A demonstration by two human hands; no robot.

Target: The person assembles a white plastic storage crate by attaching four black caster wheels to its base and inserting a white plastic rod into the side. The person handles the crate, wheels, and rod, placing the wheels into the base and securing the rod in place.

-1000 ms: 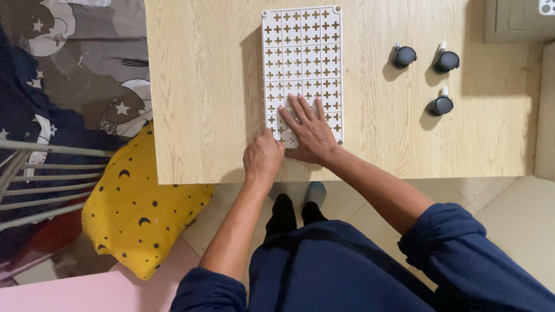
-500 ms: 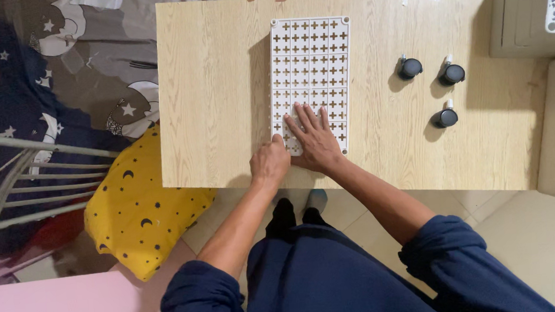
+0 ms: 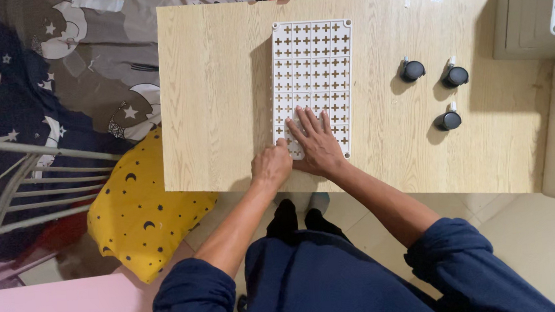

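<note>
A person in a dark blue top leans over a light wooden table [image 3: 220,101], both hands at the near end of a white perforated panel [image 3: 313,61] w/ cross-shaped cutouts. The right hand [image 3: 318,143] lies flat on the panel's near right corner, fingers spread and apart, pressing down, clamped on nothing. The left hand [image 3: 271,165] is curled at the panel's near left corner, fingertips touching its edge; can't tell whether it pinches the edge or just rests against it. The panel lies lengthwise, centre of the table, its far end just short of the table's far edge and its near end a little back from the near edge. Bare wood runs wide on the panel's left side; on the right, a clear strip separates it from three black caster wheels [image 3: 412,70], [image 3: 455,76], [image 3: 449,121], grouped near each other and well apart from the hands. Left of the table, on the floor, a yellow cushion [image 3: 140,216] w/ moon and star print sits near the table's near left corner, beside a metal rack [image 3: 36,188]. Vs. 0.5 s ago: hands and panel sit in the same spots, right hand's fingers splayed as before; only the view has drifted slightly.
</note>
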